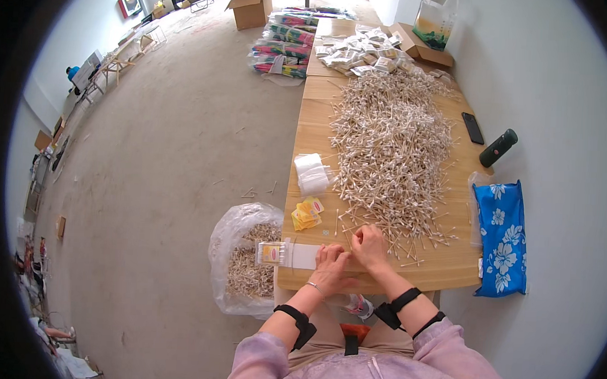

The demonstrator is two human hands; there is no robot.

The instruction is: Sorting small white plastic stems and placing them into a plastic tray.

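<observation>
Left hand (332, 261) loosely curled beside a white strip (304, 256), right hand (370, 246) bunched near cotton swabs (393, 146); can't tell what they hold

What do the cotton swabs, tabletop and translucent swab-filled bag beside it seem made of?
Cotton swabs: probably wooden sticks, matte and tan, with white cotton-like tips. Tabletop: wood or laminate, smooth, faintly grained. Bag: likely glossy plastic film, translucent and crinkled.

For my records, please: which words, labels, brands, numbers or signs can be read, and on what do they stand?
None can be read clearly.
Cards: print too small.
Pack: yellow label, print too small.
Cylinder: small mark, blurred.
Wall box: too blurred to tell.
</observation>
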